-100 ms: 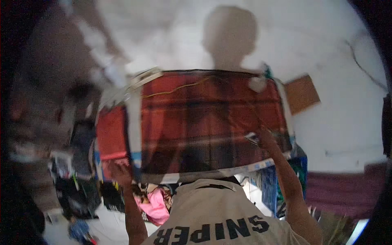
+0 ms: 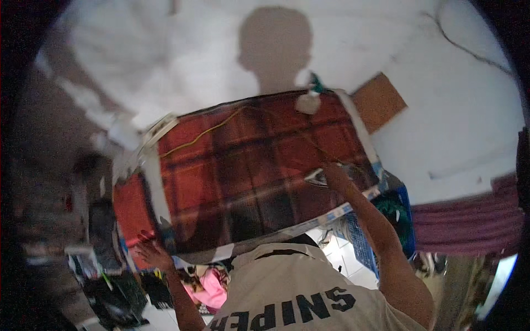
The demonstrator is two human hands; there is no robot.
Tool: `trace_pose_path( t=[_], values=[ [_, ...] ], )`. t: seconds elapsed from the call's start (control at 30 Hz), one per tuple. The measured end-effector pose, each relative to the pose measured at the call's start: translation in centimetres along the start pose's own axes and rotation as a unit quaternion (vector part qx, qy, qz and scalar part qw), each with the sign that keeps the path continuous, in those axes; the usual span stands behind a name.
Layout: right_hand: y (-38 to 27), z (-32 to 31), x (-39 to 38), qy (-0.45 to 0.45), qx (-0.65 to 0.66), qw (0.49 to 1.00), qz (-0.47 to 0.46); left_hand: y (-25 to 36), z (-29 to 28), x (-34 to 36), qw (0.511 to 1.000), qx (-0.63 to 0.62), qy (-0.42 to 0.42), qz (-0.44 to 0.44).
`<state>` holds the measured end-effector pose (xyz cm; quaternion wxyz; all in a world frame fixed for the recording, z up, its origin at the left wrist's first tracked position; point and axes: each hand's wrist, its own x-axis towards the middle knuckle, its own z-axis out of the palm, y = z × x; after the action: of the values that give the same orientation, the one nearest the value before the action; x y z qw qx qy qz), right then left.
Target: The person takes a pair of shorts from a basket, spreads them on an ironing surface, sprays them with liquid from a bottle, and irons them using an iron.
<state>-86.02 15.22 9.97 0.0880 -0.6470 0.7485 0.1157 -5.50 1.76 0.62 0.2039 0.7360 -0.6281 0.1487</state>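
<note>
My right hand (image 2: 337, 179) is closed around a clothes iron, its silvery pointed tip (image 2: 316, 177) facing left. The iron rests on or just over a padded board (image 2: 221, 182) covered in red and dark plaid cloth, near its right end. At the far left, my left hand (image 2: 154, 254) has its fingers spread beside the near end of a plain red strip of cloth (image 2: 132, 204); whether it touches the strip I cannot tell. A yellowish cord (image 2: 204, 137) runs across the board's far part.
A pale bottle with a green top (image 2: 308, 102) stands at the board's far right, by a brown cardboard piece (image 2: 380, 103). A power strip (image 2: 161, 130) lies at the far left corner. Below are a blue basket (image 2: 361, 243), pink cloth (image 2: 212, 289) and dark bags (image 2: 113, 300).
The whole view has swung, so the board appears tilted and further left. My left hand's fingers look more spread. My right hand keeps hold of the iron.
</note>
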Motion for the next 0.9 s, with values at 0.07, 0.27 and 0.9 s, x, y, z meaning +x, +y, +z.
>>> trace_pose_path(
  t=[0.07, 0.27, 0.9],
  values=[
    [3.9, 1.9, -4.4, -0.004, 0.038, 0.999, 0.008, 7.7, -1.6, -1.8, 0.997, -0.046, -0.052, 0.036],
    [13.5, -6.5, -3.0, 0.168, 0.446, 0.855, 0.205, 32.6, -0.9, -7.6, 0.926, -0.258, -0.243, 0.126],
    [21.0, 3.6, -13.0, 0.515, 0.508, 0.583, 0.369, 48.0, -0.4, -16.3, 0.953, 0.041, -0.161, 0.253]
  ],
)
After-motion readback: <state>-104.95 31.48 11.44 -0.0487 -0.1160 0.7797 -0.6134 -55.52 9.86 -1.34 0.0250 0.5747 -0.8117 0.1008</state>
